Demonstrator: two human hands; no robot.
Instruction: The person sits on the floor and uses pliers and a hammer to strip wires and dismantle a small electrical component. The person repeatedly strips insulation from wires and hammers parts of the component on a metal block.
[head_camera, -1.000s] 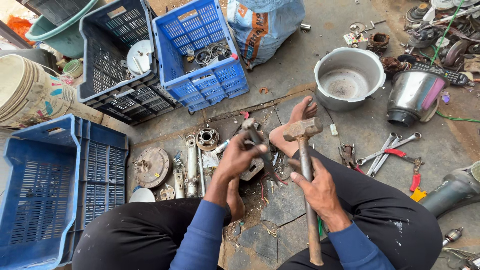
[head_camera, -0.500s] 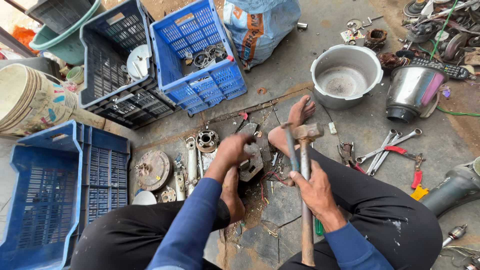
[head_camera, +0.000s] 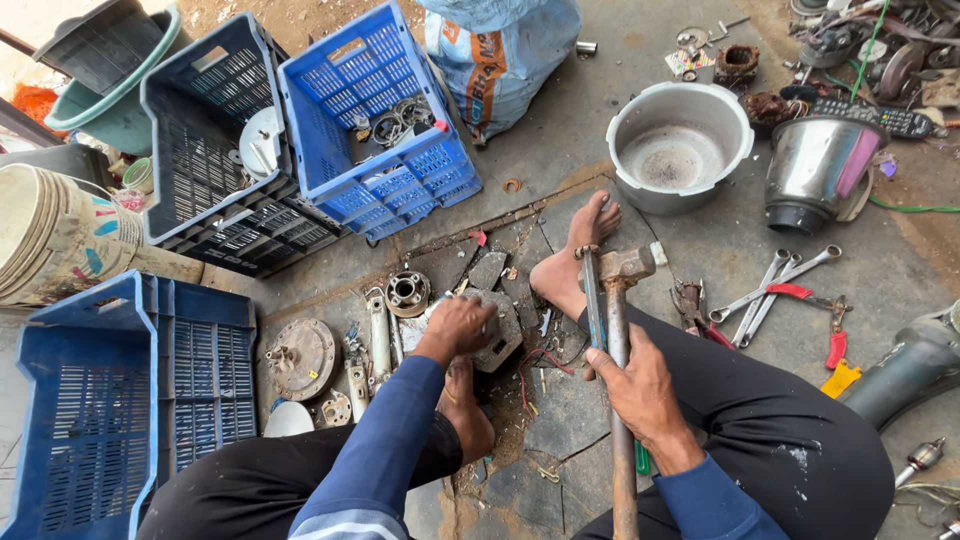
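Seated on a cracked concrete floor (head_camera: 560, 160), knees apart, bare feet forward. Left hand (head_camera: 458, 328) in a blue sleeve, fingers curled down over a grey, blocky metal part (head_camera: 503, 330) on the ground between the feet — gripping its top, thumb side toward the body. Right hand (head_camera: 632, 385) wrapped tight around two things at once: the long rusty metal handle of a steel-headed hammer (head_camera: 622, 300) and, beside it, a slim blue-grey metal rod (head_camera: 592, 300), both upright against the palm. Hammer head raised just beside the right foot (head_camera: 575, 262), a little to the right of the grey part and apart from it.

Beside the grey part, to its left: a small round bearing housing (head_camera: 408, 293), a pale elongated metal bracket (head_camera: 379, 335) and a rusty round disc with a centre shaft (head_camera: 298, 357). Loose red wire (head_camera: 535, 365) lying just right of the part.

Further off — a dented aluminium pot (head_camera: 680, 145) beyond the right foot, a shiny steel jar on its side (head_camera: 822, 168), a pair of spanners (head_camera: 780, 285) and red-handled pliers (head_camera: 835, 335) to the right. Behind, a bright blue plastic crate (head_camera: 375, 110) holding rings and small parts, a dark slatted crate (head_camera: 205, 140), another blue crate (head_camera: 90, 400) at the left edge, a printed woven sack (head_camera: 500, 50).
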